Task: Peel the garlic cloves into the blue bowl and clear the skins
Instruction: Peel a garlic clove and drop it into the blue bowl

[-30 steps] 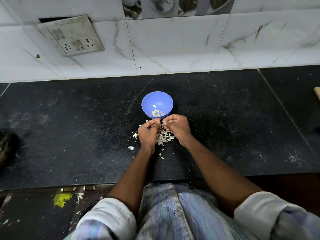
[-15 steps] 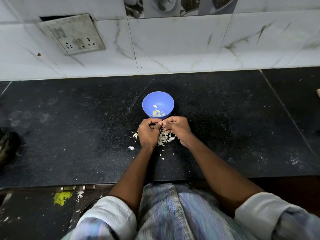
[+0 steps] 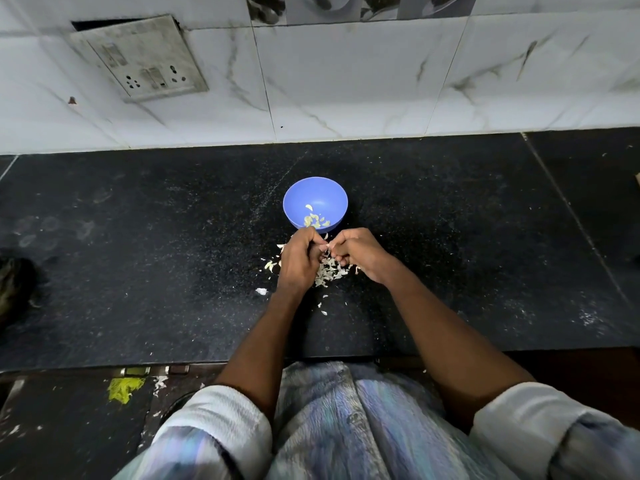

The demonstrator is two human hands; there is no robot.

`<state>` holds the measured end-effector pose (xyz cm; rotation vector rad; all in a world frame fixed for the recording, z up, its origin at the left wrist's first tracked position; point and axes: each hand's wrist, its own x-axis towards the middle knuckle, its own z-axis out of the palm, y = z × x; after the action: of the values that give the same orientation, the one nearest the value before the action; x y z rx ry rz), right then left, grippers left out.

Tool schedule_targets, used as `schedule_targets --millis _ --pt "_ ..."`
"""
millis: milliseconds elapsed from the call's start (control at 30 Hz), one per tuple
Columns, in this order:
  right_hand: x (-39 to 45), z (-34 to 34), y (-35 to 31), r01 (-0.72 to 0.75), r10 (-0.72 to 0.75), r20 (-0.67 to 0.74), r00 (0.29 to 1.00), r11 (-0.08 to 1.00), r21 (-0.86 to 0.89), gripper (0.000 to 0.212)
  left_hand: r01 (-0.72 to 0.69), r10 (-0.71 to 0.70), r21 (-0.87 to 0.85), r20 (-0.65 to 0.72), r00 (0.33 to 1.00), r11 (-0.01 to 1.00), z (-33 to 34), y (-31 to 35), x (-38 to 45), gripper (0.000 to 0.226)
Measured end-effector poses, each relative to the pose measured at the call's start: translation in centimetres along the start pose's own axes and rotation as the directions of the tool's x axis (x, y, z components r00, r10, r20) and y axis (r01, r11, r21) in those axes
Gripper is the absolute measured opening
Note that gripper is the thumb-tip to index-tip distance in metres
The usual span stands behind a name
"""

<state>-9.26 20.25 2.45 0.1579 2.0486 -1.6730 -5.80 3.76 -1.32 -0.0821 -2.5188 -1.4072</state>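
Just below the blue bowl (image 3: 315,201), both hands together over the dark table (image 3: 138,271) — left hand (image 3: 298,263) curled, knuckles up, fingers folded inward; right hand (image 3: 360,254) curled likewise, fingertips turned toward the left. Between the two sets of fingertips, a small pale garlic clove (image 3: 326,248), pinched from both sides, mostly hidden; whether skin remains on it, impossible to tell. Under and between the hands, a loose heap of papery skins (image 3: 329,271) on the table, with stray flakes scattered to the left and toward the near edge, one larger white flake (image 3: 261,291) well clear of the heap at the left. Inside the bowl, a few peeled cloves (image 3: 316,220) gathered at the near side of the bottom, one more piece lying a little further back. Bowl upright, just beyond the fingertips, not touched by either hand. Behind — a white marble-patterned tiled wall (image 3: 346,81) with a tilted grey switch plate (image 3: 138,57) at the upper left. Rolled pale sleeves at both forearms, near the bottom of the view.
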Motion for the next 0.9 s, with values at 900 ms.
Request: schedule_targets --millis 900 --pt "-0.1 1.7 1.2 0.267 -0.294 -0.093 0.951 0.937 -0.227 0.017 0.615 -0.626 -0.531 0.188 0.757 0.584 0.9 2.7 0.1 0.026"
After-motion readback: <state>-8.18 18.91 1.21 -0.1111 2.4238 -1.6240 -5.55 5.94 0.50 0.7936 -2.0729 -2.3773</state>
